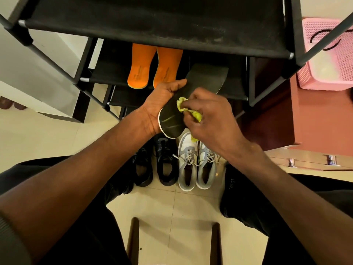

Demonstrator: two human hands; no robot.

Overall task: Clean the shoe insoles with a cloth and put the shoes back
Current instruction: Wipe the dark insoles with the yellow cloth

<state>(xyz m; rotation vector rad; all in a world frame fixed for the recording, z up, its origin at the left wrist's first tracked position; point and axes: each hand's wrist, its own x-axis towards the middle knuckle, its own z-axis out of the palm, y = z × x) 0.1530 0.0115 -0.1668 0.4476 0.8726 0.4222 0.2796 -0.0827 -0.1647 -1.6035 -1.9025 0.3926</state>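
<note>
Our left hand (162, 104) grips the black insole (191, 98); our right hand (212, 119) pinches the yellow-green cloth (191, 109) onto it. Orange insoles (150, 67) on far shelf (107, 73).

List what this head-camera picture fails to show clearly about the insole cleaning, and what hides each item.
- Yellow-green cloth: mostly hidden inside the right hand.
- Black insole: underside faces away; left hand covers one edge.
- Orange insoles: toe ends hidden by the rack shelf; print too small.
- Grey-white shoes: toes behind the right hand.
</note>
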